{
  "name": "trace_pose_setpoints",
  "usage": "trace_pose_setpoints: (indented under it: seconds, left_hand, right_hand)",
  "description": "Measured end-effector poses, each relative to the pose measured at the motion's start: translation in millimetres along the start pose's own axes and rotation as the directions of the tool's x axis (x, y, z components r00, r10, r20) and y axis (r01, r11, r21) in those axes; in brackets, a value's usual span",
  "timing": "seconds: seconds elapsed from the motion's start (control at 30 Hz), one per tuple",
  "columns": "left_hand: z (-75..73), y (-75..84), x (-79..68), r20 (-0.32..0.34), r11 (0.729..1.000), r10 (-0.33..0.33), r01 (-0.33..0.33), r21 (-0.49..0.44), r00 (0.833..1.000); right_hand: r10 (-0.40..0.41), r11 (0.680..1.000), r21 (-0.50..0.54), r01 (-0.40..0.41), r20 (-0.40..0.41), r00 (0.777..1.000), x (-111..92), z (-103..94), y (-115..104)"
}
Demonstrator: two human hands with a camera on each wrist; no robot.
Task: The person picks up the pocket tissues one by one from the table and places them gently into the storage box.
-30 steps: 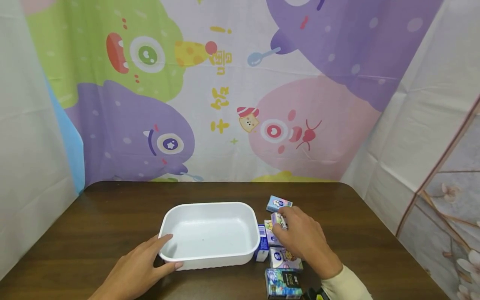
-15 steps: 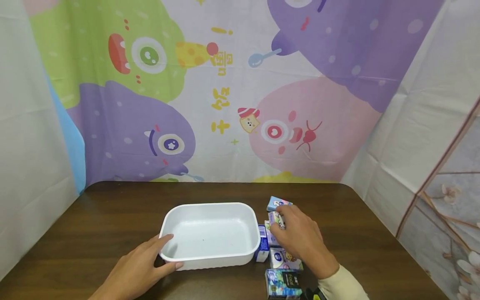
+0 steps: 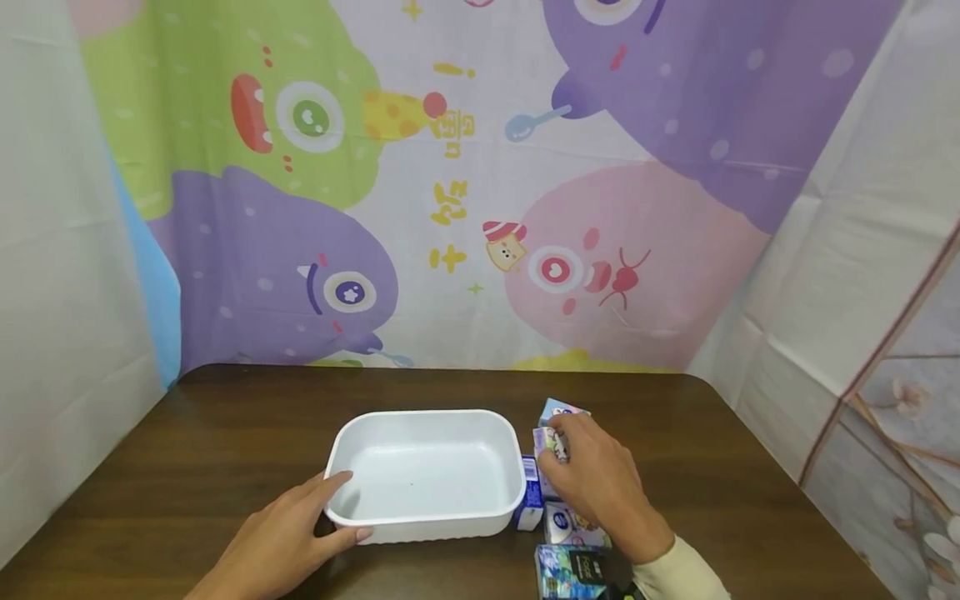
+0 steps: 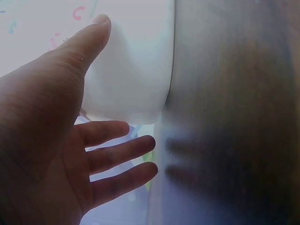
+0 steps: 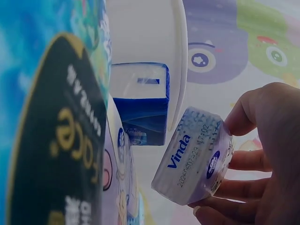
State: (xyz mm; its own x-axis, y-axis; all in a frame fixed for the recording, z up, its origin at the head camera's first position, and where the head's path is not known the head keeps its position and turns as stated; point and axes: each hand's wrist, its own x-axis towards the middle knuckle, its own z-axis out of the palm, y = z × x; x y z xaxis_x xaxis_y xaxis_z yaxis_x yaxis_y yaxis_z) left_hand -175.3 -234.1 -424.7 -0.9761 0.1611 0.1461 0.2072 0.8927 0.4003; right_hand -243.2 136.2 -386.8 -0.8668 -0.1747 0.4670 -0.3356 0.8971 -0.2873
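Observation:
A white plastic tub stands on the dark wooden table. My left hand rests at its front left corner, index fingertip over the rim and thumb along the outer front wall. In the left wrist view, the other fingers are straight and spread below the tub's wall. My right hand pinches a small purple-and-white Vinda tissue pack between thumb and fingertips, right of the tub. A blue tissue pack stands between that pack and the tub.
A light blue pack lies behind the right hand. Nearer the front are a white-and-purple pack and a larger blue-green Face tissue pack. A cartoon-print cloth hangs behind the table.
My right hand has shifted slightly left with the purple-and-white tissue pack in its fingers. The head view has tilted a little. My left hand stays at the tub's corner.

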Motion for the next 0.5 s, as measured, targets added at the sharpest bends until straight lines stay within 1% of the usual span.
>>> trace_pose_setpoints:
  seconds: [0.27, 0.5]
  left_hand:
    - [0.1, 0.7, 3.1, 0.038, 1.000, -0.023, 0.023, 0.001, 0.999]
    - [-0.9, 0.8, 2.6, 0.037, 1.000, -0.024, 0.025, -0.001, 0.999]
  right_hand:
    - [-0.027, 0.999, 0.016, 0.028, -0.043, 0.999, 0.8, 3.1, -2.4]
    - [-0.017, 0.999, 0.039, 0.019, -0.047, 0.999, 3.7, 2.7, -5.1]
